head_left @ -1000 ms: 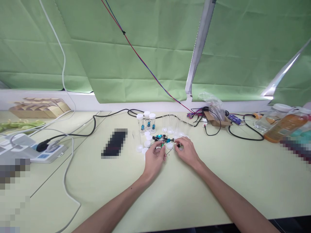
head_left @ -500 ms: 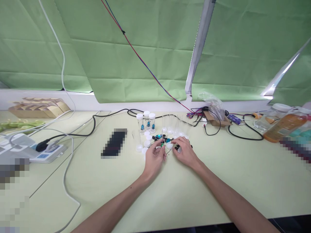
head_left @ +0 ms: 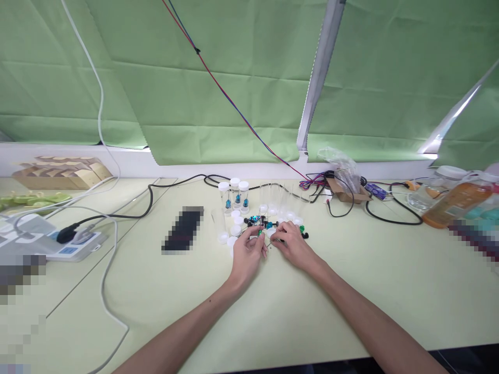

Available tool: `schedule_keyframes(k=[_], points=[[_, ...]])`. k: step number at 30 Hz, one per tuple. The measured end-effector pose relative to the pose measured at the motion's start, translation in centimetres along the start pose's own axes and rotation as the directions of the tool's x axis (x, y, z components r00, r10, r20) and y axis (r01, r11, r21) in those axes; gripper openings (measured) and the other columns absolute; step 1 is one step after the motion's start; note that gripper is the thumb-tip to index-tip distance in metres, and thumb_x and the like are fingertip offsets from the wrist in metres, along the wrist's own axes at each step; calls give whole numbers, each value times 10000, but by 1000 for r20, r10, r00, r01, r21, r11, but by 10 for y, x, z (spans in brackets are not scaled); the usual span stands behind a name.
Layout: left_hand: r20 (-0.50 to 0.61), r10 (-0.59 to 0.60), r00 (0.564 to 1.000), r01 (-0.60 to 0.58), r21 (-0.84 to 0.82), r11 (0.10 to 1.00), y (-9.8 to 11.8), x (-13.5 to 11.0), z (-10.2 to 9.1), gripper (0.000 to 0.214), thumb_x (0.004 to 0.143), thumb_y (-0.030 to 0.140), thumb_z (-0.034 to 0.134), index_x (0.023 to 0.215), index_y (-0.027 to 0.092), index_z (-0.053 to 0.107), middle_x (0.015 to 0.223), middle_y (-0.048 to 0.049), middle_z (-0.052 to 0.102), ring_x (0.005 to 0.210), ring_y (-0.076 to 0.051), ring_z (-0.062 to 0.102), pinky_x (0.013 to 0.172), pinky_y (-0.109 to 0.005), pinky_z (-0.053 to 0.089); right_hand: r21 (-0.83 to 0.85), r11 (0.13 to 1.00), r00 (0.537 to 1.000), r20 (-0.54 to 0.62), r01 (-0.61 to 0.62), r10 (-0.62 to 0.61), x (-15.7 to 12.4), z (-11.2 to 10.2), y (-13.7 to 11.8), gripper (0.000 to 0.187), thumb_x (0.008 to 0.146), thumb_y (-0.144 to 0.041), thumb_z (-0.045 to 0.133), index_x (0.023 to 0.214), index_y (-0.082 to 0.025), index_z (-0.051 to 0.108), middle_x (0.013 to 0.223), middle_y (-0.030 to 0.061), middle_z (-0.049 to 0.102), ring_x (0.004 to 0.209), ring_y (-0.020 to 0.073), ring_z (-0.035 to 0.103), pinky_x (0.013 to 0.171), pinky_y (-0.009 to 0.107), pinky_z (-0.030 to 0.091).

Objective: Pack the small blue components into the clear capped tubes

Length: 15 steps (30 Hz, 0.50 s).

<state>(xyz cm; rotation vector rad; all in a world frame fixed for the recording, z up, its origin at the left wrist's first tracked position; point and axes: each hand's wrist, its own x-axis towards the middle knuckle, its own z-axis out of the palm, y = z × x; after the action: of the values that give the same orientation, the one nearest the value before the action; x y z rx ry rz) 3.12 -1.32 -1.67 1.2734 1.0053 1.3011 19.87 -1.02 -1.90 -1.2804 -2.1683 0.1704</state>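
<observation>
My left hand is closed, thumb and fingers pinching a small green part with a thin metal-looking stem. Just to its right, my right hand has its fingertips pinched together; what lies between them is too small to tell. Beyond both hands is a cluster of loose blue and black small parts. White round caps lie left of the cluster. Behind them stand three clear tubes with white caps, each with a blue piece inside. Black and green pieces show beside my right hand.
Several clear tubes stand behind the cluster. A blurred black slab lies left of my hands. Farther left are a power strip, cables and a cardboard divider box. An orange bottle and a small carton are at right.
My right hand has shifted left, closer to my left hand, uncovering the black and green pieces at its right. My left hand stays in place with the green part.
</observation>
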Motion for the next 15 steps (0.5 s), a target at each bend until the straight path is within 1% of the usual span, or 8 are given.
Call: schedule_keyframes(k=[4,15], points=[[6,-1,1000,1,1,1000,-1,-1,0,328,818,421,647,1026,170,607,846,-31,623,512,-91,565,498,-246,467,-11,1000,1000,12,-16,16,0,1,0,115,925,-174,573,865,-195,668,904,52,553,902,213,479,809,357,389],[21,-20,1000,20,13,1000,-1,-1,0,309,834,404,635,1022,163,589,829,-27,611,511,-99,567,507,-253,464,-32,998,998,4,-60,60,1,5,-1,60,895,-148,612,862,-192,638,895,51,555,901,226,480,803,366,389]])
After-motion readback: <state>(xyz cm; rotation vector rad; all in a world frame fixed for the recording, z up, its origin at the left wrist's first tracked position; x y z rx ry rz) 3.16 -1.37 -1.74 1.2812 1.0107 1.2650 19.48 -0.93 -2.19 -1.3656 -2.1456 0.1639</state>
